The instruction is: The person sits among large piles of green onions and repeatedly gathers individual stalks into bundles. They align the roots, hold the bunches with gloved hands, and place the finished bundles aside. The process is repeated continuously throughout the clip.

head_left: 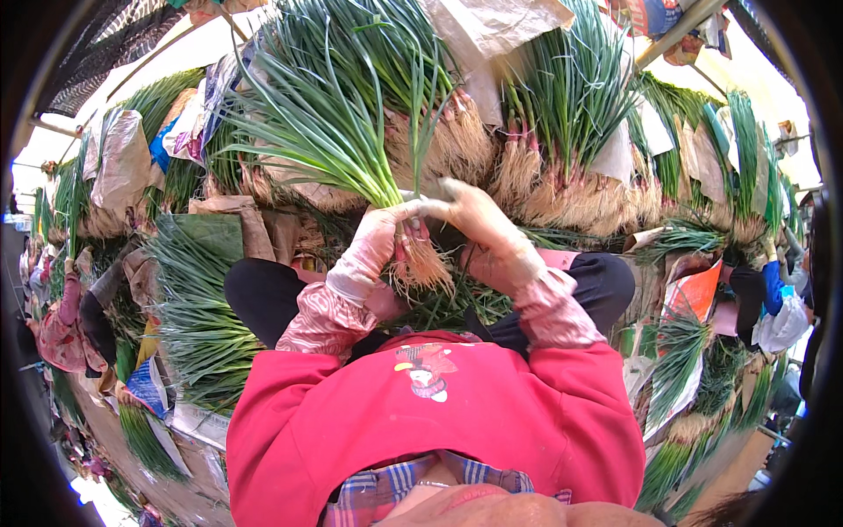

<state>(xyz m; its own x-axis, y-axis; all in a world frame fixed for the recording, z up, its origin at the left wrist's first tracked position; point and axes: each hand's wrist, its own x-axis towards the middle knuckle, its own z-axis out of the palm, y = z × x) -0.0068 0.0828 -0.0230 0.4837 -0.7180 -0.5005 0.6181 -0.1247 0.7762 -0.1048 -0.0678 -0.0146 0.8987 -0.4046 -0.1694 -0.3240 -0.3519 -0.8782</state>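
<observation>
My left hand [388, 227], in a pale glove, is closed around a bunch of green onions [369, 165] just above the reddish bulbs. Its green leaves fan up and to the left, and the tan roots hang below the hand. My right hand [461, 204], also gloved, is at the bunch's right side, its fingers partly spread and blurred, the thumb near the left hand. A few upright leaves [416, 118] rise between the two hands; whether the right fingers grip any of them is hard to tell.
Rooted green onion bundles [573, 99] stand in a row ahead, partly under brown paper [494, 29]. A large pile of green onions [197, 316] lies at my left. Loose leaves [454, 306] lie between my knees. Other people [62, 329] sit at both sides.
</observation>
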